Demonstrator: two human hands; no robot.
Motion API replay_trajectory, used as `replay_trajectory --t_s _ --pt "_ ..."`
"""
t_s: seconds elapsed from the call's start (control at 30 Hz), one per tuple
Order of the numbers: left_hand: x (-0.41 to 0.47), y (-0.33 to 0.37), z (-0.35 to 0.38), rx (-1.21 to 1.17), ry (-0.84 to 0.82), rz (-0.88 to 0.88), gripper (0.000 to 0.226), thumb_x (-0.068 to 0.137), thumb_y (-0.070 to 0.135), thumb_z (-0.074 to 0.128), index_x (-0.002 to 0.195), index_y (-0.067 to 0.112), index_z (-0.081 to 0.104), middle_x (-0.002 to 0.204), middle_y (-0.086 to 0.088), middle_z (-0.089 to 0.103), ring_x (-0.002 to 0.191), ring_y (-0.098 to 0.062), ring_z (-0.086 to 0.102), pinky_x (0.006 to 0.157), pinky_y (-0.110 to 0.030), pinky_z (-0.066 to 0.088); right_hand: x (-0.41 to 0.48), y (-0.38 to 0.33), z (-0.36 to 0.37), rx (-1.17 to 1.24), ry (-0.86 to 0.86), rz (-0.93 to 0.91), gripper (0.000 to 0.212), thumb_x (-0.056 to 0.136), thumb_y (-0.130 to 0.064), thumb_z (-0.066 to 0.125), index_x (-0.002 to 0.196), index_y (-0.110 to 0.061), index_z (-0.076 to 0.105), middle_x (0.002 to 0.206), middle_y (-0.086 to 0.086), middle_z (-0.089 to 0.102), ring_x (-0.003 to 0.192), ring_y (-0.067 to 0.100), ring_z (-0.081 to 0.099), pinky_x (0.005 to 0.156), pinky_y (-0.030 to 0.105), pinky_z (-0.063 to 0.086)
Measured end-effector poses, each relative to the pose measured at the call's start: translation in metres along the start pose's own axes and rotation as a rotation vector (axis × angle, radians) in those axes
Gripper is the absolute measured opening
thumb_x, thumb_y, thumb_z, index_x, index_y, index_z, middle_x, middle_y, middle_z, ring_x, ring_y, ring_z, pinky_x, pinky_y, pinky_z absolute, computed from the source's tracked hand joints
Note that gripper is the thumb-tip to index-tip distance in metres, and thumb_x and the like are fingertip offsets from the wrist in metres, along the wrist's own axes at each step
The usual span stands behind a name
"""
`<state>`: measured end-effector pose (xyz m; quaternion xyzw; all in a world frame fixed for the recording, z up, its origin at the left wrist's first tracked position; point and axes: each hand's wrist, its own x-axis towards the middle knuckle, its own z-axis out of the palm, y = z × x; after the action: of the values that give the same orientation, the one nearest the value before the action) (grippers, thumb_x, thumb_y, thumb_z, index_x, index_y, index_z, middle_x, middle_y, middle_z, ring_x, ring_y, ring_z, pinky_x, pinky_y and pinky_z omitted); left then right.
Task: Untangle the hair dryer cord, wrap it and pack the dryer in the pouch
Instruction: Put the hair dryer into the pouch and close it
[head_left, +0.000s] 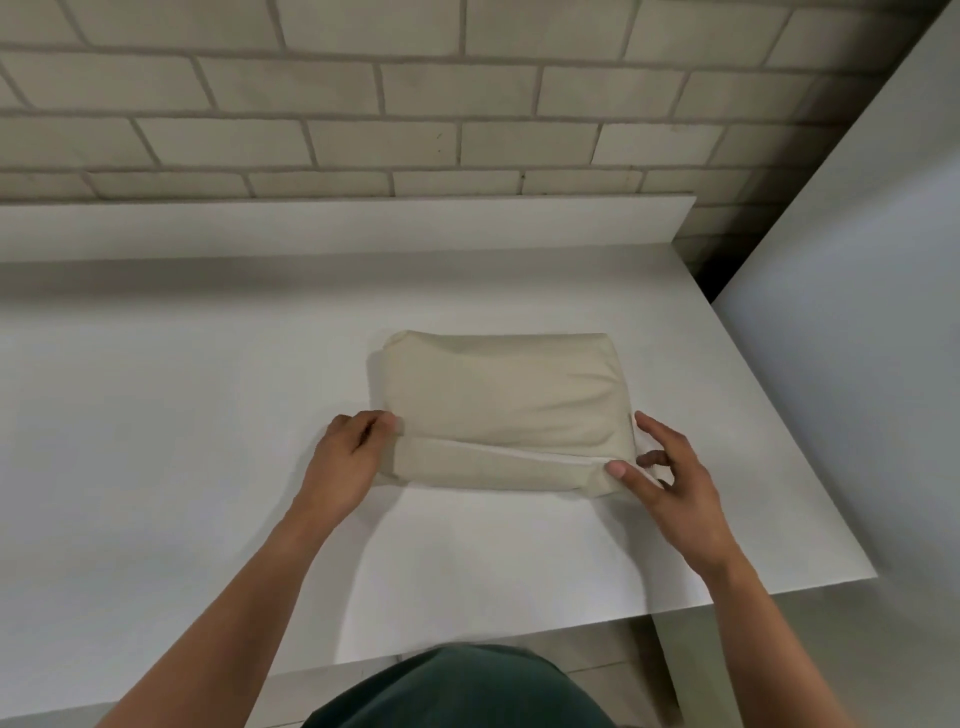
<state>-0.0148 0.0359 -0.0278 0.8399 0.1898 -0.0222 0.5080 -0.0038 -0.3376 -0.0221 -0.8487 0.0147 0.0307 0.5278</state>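
At table (182, 415) by brick wall (363, 104): steadied bulging pouch (498, 395) mid-table, pinched flap (488, 465) with left hand (348, 452), thumbed it down with right hand (675, 483), fingers loose, seemingly closing dryer in.

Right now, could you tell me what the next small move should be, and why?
I would probably smooth the folded flap flat, then let go. The pouch bulges on the table with no dryer or cord showing; the left hand grips the flap's left end and the right hand touches its right end with the thumb.
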Motion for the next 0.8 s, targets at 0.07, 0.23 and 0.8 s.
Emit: replay_trajectory --t_s 0.07,0.23,0.8 --pt "0.000 0.002 0.000 0.042 -0.060 0.019 0.069 0.087 0.069 0.061 0.143 0.031 0.047 0.137 0.011 0.045 0.118 -0.014 0.057 0.095 -0.031 0.045 0.001 0.001 -0.003 0.026 -0.081 0.043 0.066 0.088 -0.045 0.076 0.143 -0.059 0.043 0.142 -0.034 0.050 0.111 -0.002 0.061 0.083 0.016 0.052" --pt "0.019 -0.006 -0.007 0.309 -0.311 0.192 0.132 0.057 0.075 0.085 0.157 0.054 0.002 0.161 0.013 0.017 0.143 -0.017 0.035 0.118 -0.043 0.037 0.007 0.001 -0.009 0.050 -0.196 0.101 0.074 0.092 -0.050 0.069 0.148 -0.070 0.024 0.151 -0.029 0.045 0.123 0.005 0.062 0.100 0.024 0.046" --pt "0.040 0.008 0.027 0.080 0.080 0.239 0.032 0.075 0.037 0.090 0.103 0.023 0.081 0.114 0.006 0.071 0.104 -0.012 0.067 0.089 -0.020 0.048 0.008 0.006 -0.005 0.062 -0.171 0.060 0.070 0.097 -0.053 0.059 0.157 -0.054 0.023 0.156 -0.040 0.031 0.131 -0.027 0.036 0.099 -0.004 0.031"
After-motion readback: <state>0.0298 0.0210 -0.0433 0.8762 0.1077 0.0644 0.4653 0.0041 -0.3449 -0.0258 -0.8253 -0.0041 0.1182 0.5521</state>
